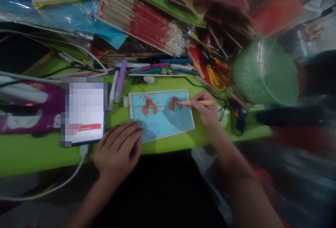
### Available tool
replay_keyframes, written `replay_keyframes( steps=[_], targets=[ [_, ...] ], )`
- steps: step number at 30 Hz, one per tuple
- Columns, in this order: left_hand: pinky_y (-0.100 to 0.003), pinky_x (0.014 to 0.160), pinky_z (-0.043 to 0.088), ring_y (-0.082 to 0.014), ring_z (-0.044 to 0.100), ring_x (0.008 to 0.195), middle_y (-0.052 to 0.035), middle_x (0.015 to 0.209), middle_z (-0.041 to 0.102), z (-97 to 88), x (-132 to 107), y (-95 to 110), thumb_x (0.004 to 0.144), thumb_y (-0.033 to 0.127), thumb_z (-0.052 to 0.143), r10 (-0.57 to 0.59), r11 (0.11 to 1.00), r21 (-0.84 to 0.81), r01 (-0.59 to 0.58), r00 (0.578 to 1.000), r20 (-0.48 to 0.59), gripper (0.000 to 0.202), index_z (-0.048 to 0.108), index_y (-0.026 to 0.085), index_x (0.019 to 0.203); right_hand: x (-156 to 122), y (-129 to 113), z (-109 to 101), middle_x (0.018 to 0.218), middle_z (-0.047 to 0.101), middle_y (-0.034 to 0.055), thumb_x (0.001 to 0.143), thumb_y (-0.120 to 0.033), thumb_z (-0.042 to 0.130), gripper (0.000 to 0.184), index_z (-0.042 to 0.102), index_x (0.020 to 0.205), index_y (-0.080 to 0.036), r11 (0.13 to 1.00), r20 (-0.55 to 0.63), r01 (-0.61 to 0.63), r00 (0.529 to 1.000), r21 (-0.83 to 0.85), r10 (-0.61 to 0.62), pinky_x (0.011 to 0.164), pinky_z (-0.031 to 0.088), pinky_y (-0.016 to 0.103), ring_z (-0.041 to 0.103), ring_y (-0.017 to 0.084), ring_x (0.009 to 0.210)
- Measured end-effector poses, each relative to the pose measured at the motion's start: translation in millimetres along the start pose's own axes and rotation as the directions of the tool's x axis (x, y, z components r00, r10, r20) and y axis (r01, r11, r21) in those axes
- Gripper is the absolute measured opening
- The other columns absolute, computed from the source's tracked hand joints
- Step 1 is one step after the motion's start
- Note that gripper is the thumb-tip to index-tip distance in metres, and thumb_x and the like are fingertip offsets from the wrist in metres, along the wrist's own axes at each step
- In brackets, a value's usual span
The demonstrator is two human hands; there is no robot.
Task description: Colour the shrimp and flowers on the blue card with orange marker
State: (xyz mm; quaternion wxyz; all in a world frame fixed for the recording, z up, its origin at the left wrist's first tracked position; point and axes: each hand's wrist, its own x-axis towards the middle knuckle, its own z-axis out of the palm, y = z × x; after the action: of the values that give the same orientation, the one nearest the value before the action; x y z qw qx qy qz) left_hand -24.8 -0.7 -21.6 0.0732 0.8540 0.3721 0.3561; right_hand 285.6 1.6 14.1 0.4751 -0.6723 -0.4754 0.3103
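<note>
A small blue panel [165,125] with a pale wooden frame lies on the green table. Two orange-brown bug drawings show on its upper half; fainter outlines run along the lower half. My right hand [207,111] pinches an orange marker [198,102], its tip on the right-hand bug [174,104]. That bug's body is partly coloured, and the hand's shadow falls over the area. My left hand [119,145] rests with fingers stretched out, fingertips on the panel's lower left corner. It holds nothing.
Left of the panel are a lit phone [89,112] on a white cable and a purple marker [120,81]. Pens, pliers [214,76] and wrapped sticks [141,20] crowd the back. On the right are a green basket [265,72] and a glue gun [237,114] with a black cord.
</note>
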Motion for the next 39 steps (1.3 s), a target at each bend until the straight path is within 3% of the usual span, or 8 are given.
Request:
replay_keyframes(
  steps=[11, 23, 39],
  targets=[
    [-0.044, 0.101, 0.056, -0.0266, 0.075, 0.113, -0.0048, 0.12, 0.08, 0.5, -1.0, -1.7, 0.086, 0.009, 0.073, -0.004, 1.0, -0.013, 0.004, 1.0, 0.002, 0.034, 0.07, 0.023, 0.117, 0.2, -5.3, 3.3, 0.07, 0.07, -0.0023, 0.085, -0.041, 0.075, 0.021, 0.065, 0.08, -0.024, 1.0, 0.001, -0.01, 1.0, -0.014, 0.01, 0.066, 0.053, 0.032, 0.066, 0.016, 0.067],
    [-0.042, 0.103, 0.054, -0.0272, 0.076, 0.113, -0.0077, 0.118, 0.081, 0.2, 1.2, -0.3, 0.084, 0.006, 0.074, 0.006, 1.0, -0.012, -0.006, 1.0, -0.008, 0.032, 0.071, 0.019, 0.114, 1.2, -1.2, 0.8, 0.064, 0.065, -0.0041, 0.083, -0.036, 0.074, 0.019, 0.063, 0.075, -0.023, 1.0, 0.014, 0.011, 1.0, 0.018, -0.011, 0.062, 0.047, 0.029, 0.06, 0.014, 0.061],
    [-0.041, 0.103, 0.055, -0.0261, 0.076, 0.113, -0.0062, 0.117, 0.081, 0.1, 0.1, -0.6, 0.085, 0.007, 0.073, 0.008, 1.0, -0.004, -0.009, 1.0, -0.013, 0.032, 0.071, 0.02, 0.114, 1.5, -0.3, 1.2, 0.067, 0.066, -0.0031, 0.085, -0.039, 0.075, 0.021, 0.063, 0.077, -0.024, 1.0, 0.012, 0.002, 1.0, -0.002, -0.002, 0.065, 0.051, 0.031, 0.063, 0.015, 0.064]
  ],
)
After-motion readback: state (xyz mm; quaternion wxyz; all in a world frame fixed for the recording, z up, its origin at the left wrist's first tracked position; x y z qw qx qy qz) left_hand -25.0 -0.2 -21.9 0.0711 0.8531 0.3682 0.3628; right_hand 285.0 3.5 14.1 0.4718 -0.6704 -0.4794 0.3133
